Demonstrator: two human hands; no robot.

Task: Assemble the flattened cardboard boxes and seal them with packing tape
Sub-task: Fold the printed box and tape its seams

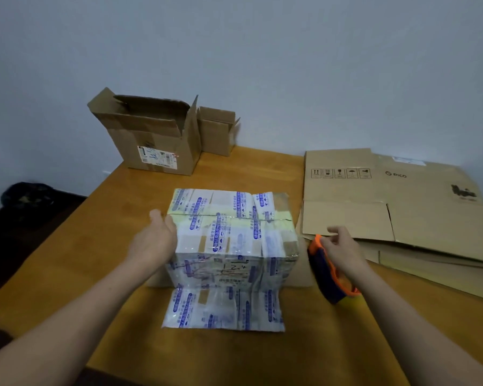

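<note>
**Left palm flat on a taped box, right hand at the tape dispenser**

The left hand (154, 240) is spread wide, fingers straight. Its palm lies against the left side of the taped box (229, 235) near the top edge and grips nothing. The right hand (343, 250) hovers just right of the box with loosely curled fingers. Its fingertips are at the orange top end of the tape dispenser (325, 271). Whether they actually pinch the dispenser or only touch it cannot be told. The dispenser is orange and dark blue and stands tilted on the table (95, 246), close beside the box's right face.

The taped box sits in the middle of the wooden table, directly in front of the person. Its top flaps are closed. Nearly all of its surface is wrapped in glossy pale tape printed with blue characters, and handwriting marks the near face. A tape-covered flap (223, 309) lies flat on the table at its near foot. Brown cardboard also shows at the base on both sides.

At the far left edge stands an open box (154, 137) with raised flaps and a shipping label (157, 157) on its front. A smaller open box (216, 132) touches its right side. The insides of both are too dark to read. On the right, flattened cardboard (388, 201) printed with handling symbols lies on top of further flat sheets (430, 263).
</note>
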